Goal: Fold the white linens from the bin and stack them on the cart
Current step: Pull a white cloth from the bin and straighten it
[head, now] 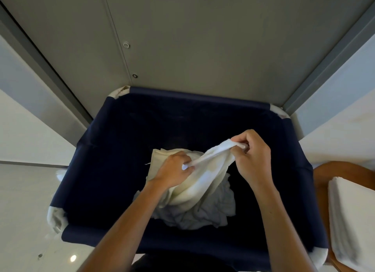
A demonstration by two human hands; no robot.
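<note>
over the navy fabric bin (105,160), both hands hold one white towel (211,170) by its top edge. the left hand (172,171) pinches the near end of that edge between thumb and curled fingers. the right hand (252,156) pinches the far end in the same way, slightly higher and further from the body. the edge between the two pinch points is nearly taut. its long axis runs from lower left to upper right across the bin opening. the rest of the towel hangs down from this edge, and its lower part reaches the crumpled linens (198,214) in the bottom of the bin.

judgement: the step in hand is spreading the towel before the first fold. the two hands are close together, so the full width is probably not yet open.

the cart (322,176) lies to the right of the bin and carries a stack of folded towels (353,221). the right hand is the nearer one to the stack. transfer calls for a move rightward and toward the body, clear of the bin rim.
</note>
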